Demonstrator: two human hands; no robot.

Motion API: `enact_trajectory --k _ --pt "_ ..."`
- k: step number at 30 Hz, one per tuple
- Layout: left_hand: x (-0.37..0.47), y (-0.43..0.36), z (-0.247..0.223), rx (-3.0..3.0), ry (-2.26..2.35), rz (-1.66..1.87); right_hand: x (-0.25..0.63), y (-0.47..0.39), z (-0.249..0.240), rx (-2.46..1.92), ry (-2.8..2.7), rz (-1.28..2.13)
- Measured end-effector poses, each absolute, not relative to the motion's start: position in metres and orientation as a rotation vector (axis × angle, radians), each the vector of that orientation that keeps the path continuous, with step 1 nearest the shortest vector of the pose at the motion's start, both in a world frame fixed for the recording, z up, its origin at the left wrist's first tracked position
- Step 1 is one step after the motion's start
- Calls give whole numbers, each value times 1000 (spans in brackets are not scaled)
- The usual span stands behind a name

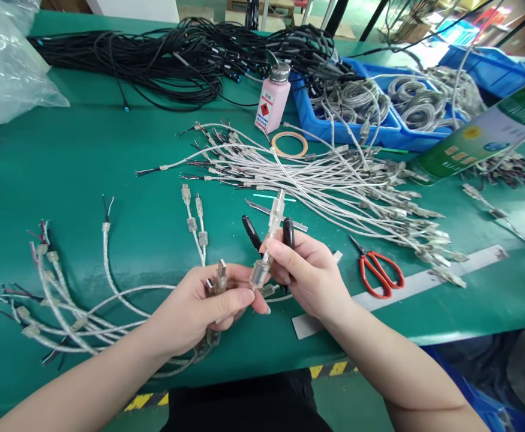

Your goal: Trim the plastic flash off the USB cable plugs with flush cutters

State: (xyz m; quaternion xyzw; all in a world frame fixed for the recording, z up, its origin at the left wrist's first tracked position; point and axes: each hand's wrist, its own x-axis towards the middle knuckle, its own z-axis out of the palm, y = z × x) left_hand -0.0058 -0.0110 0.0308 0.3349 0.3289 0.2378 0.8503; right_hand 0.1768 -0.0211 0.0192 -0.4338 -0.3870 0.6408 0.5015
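My left hand (pixel 217 303) is closed around several USB cables, their metal plugs sticking up past the thumb. Between the thumb and fingers of my right hand (pixel 305 267) is one USB cable (pixel 276 216), its plug pointing up. The ferrite bead (pixel 258 275) of that cable sits by my left fingertips. Two black handles (pixel 288 233) of a hand tool also rise from my right hand; its jaws are hidden. White cables with stripped wire ends (pixel 46 288) trail left from my left hand. Two more USB plugs (pixel 192 210) lie just beyond it.
A pile of white USB cables (pixel 298 180) spreads across the green table. Red-handled scissors (pixel 381 273) lie by a steel ruler (pixel 365 300). Tweezers (pixel 275 215), a tape roll (pixel 290 144) and a pink bottle (pixel 273 99) stand farther back, near blue bins (pixel 307 114) and black cables (pixel 154 66).
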Motion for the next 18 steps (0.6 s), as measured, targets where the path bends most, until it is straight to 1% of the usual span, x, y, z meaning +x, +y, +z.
enact_trajectory --k 4,8,13,15,18 --pt "-4 -10 32 627 784 553 179 -18 19 -1038 -1007 1511" --pt "-5 -10 33 631 856 600 184 -21 26 -1104 -1201 1476" --pt "-8 -9 29 789 904 661 185 -30 34 -1119 -1530 1602" --pt "-9 -8 27 866 916 692 183 -33 33 -1134 -1662 1533" --pt "-10 -7 26 923 927 725 180 -34 31 -1145 -1776 1337"
